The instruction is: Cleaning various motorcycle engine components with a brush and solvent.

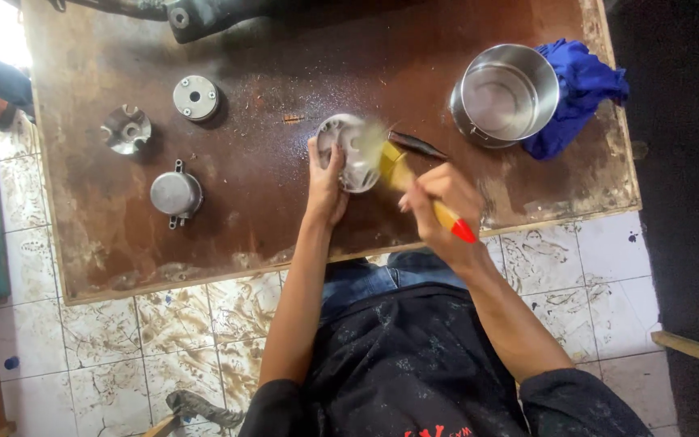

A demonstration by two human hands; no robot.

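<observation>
My left hand (324, 186) grips a round silver metal part (348, 150) on the brown wooden board (285, 73), fingers on its left edge. My right hand (440, 202) holds a paintbrush (414, 184) with a yellow handle and a red tip. Its bristles are blurred over the metal part's right side. A dark slim tool (417, 145) lies just right of the part.
A steel pot (505, 93) stands at the board's right with a blue cloth (580, 89) beside it. Three other metal parts lie at the left: a finned disc (125, 129), a flat round disc (196, 98) and a domed cover (175, 194). Stained floor tiles (163, 324) surround the board.
</observation>
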